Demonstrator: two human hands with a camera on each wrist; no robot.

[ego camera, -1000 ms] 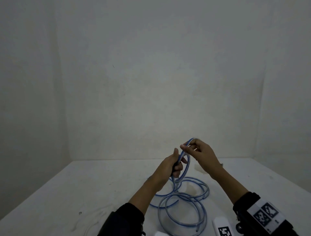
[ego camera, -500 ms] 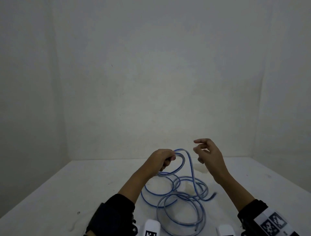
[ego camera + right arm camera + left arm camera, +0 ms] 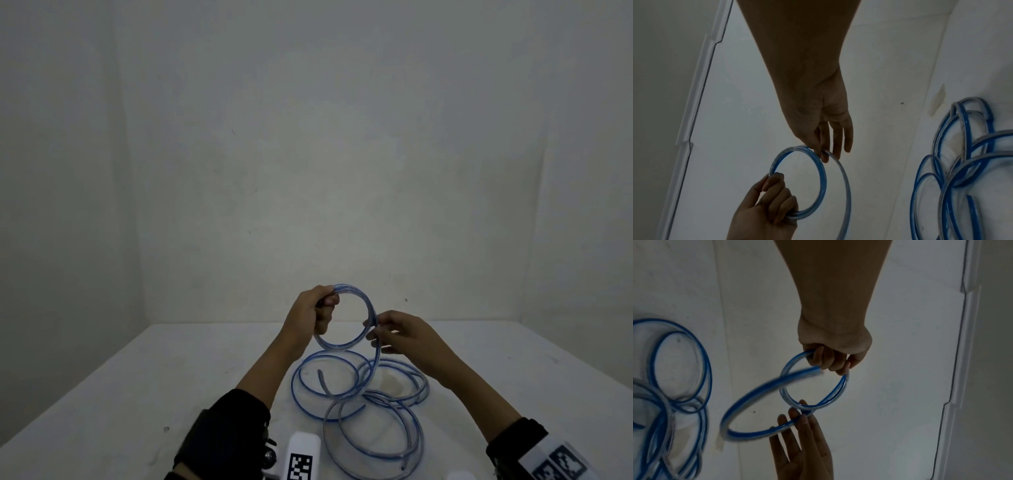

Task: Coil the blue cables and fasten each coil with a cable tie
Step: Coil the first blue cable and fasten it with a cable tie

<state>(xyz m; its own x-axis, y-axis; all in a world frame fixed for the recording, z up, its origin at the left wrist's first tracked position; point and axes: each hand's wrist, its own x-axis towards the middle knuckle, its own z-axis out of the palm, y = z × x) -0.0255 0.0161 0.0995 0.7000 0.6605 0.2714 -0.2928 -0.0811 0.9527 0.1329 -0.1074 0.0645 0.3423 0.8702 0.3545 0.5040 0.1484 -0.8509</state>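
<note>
A blue cable in a clear sheath lies partly wound. My left hand (image 3: 327, 305) grips a small raised coil (image 3: 342, 347) at its upper left, fingers curled round the strands (image 3: 840, 386). My right hand (image 3: 371, 329) pinches the strand at the coil's right side between thumb and nearly straight fingers (image 3: 825, 158). From there the cable drops to loose loops (image 3: 376, 401) on the white table (image 3: 171, 377) beneath both hands. One free end (image 3: 322, 377) lies inside a loop. I see no cable tie.
Plain walls close the table at the back and on both sides. Wrist cameras with black-and-white markers (image 3: 301, 459) (image 3: 561, 462) sit at the bottom edge. A faint stain (image 3: 390, 380) marks the table under the loops.
Half a second ago my right hand hung free of the cable with fingers apart; now it holds the strand beside the coil. My left hand has risen and the coil stands more upright.
</note>
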